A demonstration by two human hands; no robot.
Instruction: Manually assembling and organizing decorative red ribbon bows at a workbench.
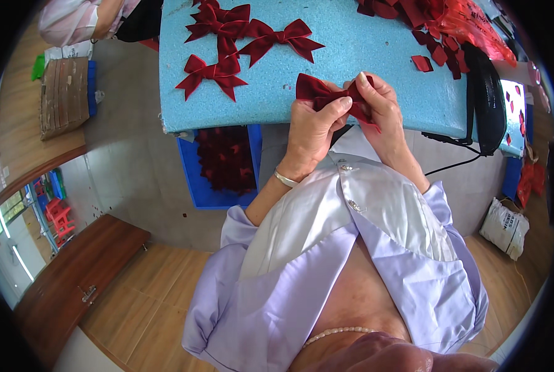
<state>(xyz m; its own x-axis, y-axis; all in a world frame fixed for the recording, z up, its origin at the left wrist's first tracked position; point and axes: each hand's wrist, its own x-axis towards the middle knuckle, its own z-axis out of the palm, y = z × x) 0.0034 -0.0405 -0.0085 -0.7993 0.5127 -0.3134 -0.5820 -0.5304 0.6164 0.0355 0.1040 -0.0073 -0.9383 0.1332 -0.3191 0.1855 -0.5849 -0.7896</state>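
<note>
Over the near edge of the blue table [363, 49], both of my hands grip one dark red velvet bow [314, 88]. My left hand [313, 127] pinches it near the middle with thumb and fingers. On the other side, my right hand [382, 108] has its thumb raised along the bow, its fingers closed round the fabric; a tail of the bow hangs below that hand. Finished-looking red bows lie to the left on the table, among them a near bow [210, 75] and another bow [281, 38] just beyond my hands.
Loose red velvet pieces [438, 53] and a red plastic bag [475, 31] lie at the far right. A black object [486, 102] with a cable stands at the table's right end. Below the table's left part sits a blue bin [205, 198] of red pieces. Another person's arm [106, 18] shows far left.
</note>
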